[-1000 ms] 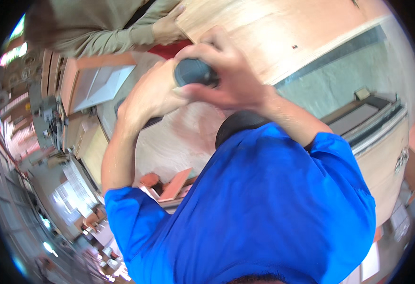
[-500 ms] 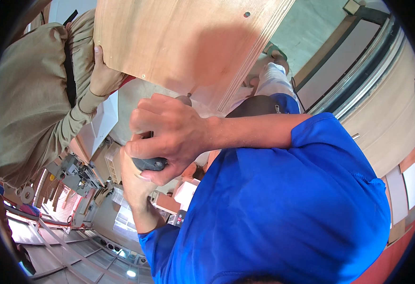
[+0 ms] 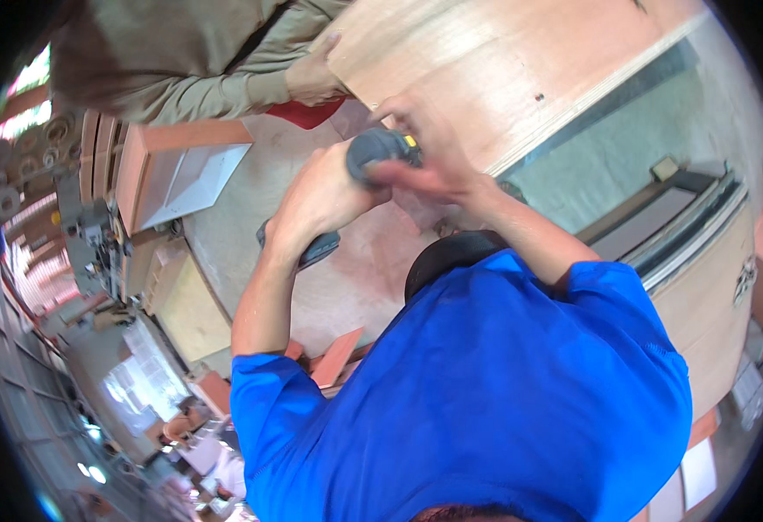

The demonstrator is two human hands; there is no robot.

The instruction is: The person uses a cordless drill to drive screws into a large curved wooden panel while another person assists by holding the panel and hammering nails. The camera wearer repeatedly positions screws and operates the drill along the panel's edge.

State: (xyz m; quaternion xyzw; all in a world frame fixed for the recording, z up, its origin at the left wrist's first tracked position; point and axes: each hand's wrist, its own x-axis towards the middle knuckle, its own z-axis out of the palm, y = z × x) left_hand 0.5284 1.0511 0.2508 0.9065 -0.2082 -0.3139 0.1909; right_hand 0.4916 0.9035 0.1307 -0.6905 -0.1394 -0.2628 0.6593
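My left hand (image 3: 325, 193) is wrapped around the handle of a black cordless drill (image 3: 373, 155). The drill's battery base (image 3: 319, 249) shows below my wrist. Beside the drill body is my right hand (image 3: 442, 170), blurred by motion, with thumb and fingers apart and nothing visible in them. Its fingers reach up near the corner of a light wooden panel (image 3: 477, 70). Whether they touch the panel or the drill's front end, I cannot tell. A small dark hole or screw head (image 3: 539, 97) shows near the panel's edge. The drill's tip is hidden.
A co-worker's hand (image 3: 316, 76), in a tan sleeve, holds the panel's left corner. An open wood-edged box (image 3: 192, 172) with white inside stands at the left. On the right lies a large cabinet-like piece (image 3: 695, 278) with dark and metal edging. Wood pieces (image 3: 336, 357) lie below.
My right hand has come off the back of the drill and moved toward the panel's edge. The drill, left hand and panel appear farther up and right as the view has turned.
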